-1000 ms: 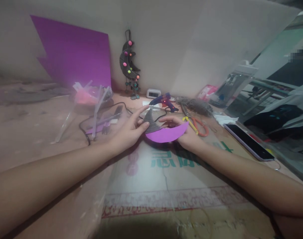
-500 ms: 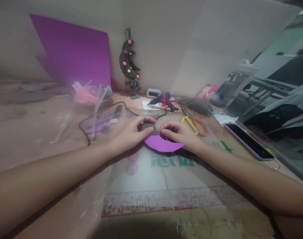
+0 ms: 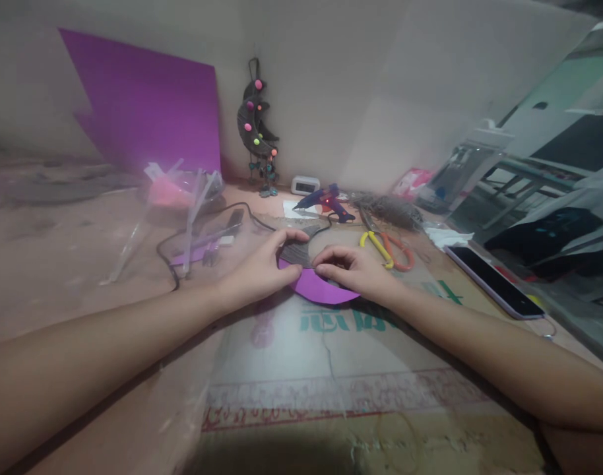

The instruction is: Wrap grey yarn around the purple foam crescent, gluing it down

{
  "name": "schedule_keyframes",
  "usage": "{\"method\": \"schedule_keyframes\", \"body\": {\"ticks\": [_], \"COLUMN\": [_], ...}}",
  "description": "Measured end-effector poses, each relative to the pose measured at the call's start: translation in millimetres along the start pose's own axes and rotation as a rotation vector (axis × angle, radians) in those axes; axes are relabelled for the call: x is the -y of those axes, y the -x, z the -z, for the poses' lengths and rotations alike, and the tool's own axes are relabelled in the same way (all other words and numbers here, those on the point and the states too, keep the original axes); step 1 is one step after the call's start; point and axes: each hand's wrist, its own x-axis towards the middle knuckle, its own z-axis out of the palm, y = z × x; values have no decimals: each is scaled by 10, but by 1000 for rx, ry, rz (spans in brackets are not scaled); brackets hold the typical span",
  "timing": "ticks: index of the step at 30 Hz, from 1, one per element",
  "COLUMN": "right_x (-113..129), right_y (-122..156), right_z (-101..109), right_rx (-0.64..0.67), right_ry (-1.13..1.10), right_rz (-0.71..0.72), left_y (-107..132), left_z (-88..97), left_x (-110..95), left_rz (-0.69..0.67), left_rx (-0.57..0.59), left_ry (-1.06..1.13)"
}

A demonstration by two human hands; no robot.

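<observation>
A purple paper crescent [image 3: 322,290] lies low over the board between my hands, its upper part wound with grey yarn [image 3: 296,253]. My left hand [image 3: 269,264] grips the crescent at the wound part, thumb on the near side and fingers curled over the far side. At the crescent's inner edge, where the winding meets bare purple, my right hand [image 3: 351,267] pinches the grey yarn between thumb and forefinger; the strand itself is barely visible. The crescent's right tip passes under my right hand.
Behind my hands lie a glue gun [image 3: 326,200] with a lit red dot, scissors [image 3: 388,251] and a grey yarn bundle [image 3: 393,210]. A phone [image 3: 494,280] is at the right. A decorated crescent hanging [image 3: 256,125] and purple sheet [image 3: 153,105] stand at the wall; plastic bags [image 3: 175,191] lie left.
The crescent has turned and shifted slightly left, showing more of its grey winding. My left thumb has moved slightly down and left; my right hand stays near the inner edge.
</observation>
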Motion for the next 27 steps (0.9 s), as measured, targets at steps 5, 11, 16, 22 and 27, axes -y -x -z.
{"method": "schedule_keyframes", "body": {"ticks": [5, 11, 16, 22, 27], "right_x": [5, 21, 21, 25, 7], "right_y": [-15, -29, -24, -23, -26], "right_z": [2, -8, 9, 40, 14], "right_rx": [-14, -13, -1, 51, 55], "right_ry": [19, 29, 36, 72, 181], "right_rz": [-7, -42, 5, 171, 184], "left_y": [10, 31, 24, 25, 53], "left_z": [-24, -17, -23, -39, -41], "left_x": [29, 8, 10, -20, -74], "left_rz": [-20, -40, -43, -101, -178], "left_rx": [-9, -3, -1, 14, 58], "left_ry": [12, -31, -6, -61, -177]}}
